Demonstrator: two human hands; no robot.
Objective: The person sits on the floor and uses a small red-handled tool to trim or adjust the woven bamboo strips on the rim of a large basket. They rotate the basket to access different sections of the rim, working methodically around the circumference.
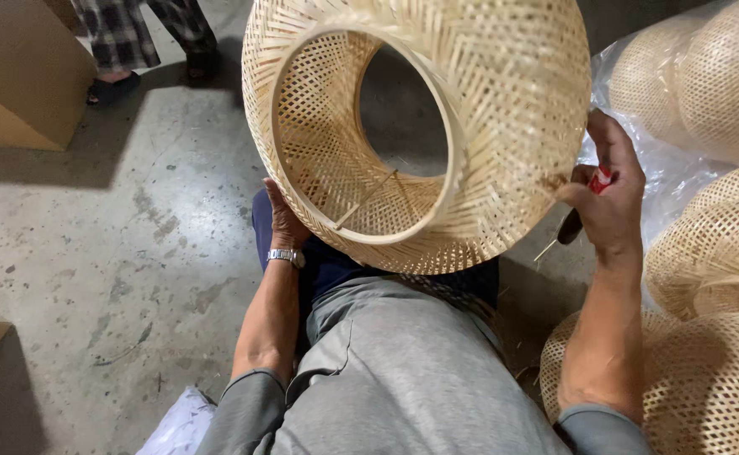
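Far left, a brown cardboard box (16, 72) sits on the concrete floor (133, 253) at its upper left corner, and just beside it stand another person's feet in dark sandals (112, 88) under checked trousers. Down at the bottom edge, a bit of white plastic bag (180, 425) pokes out beside the grey sleeve.

Now the left hand (283, 223): it comes up under the lower left edge of the woven bamboo lampshade (487, 109), fingers hidden behind the weave, palm pressed against the outside, a metal wristwatch (285, 255) on the wrist. It props the shade, though whether the fingers curl round it I cannot tell.

Centre stage, the lampshade is tilted on its side above the person's lap, its open ring facing the camera, a thin stick (368, 200) lying across the inside of the lower rim.

On to the right hand (609, 198): it is closed round a small red-handled tool (598, 181), a dark blade end (569, 227) poking out below the fist, thumb touching the shade's right edge.

Far right, more woven shades (710, 253) are stacked near the right edge, the top ones in clear plastic wrap (664, 168).
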